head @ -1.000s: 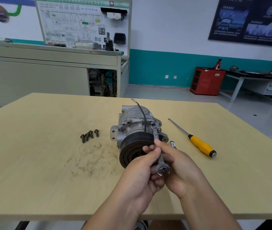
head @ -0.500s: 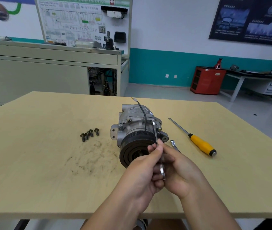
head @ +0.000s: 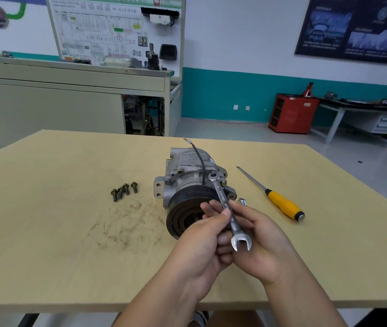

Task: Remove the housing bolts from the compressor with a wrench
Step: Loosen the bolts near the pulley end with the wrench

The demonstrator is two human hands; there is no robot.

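Nearest, low centre: left hand, grip pinching the wrench at mid-shank between thumb and fingertips. Right hand alongside, grip closed on the same shank from the other side; the wrench's near open end lies over its palm. Wrench tilted, far end set on a bolt atop the compressor, beside the black wire. Compressor lies on the counter, black pulley facing the person. Left of it, apart: four loose bolts in a tight row, with dark smudges just nearer the person. Right of it: small metal piece just beside the housing, too small to identify. Farther right, yellow-handled screwdriver, blade pointing away. Beyond the counter: long grey cabinet carrying a diagram board; red cabinet by the far wall.
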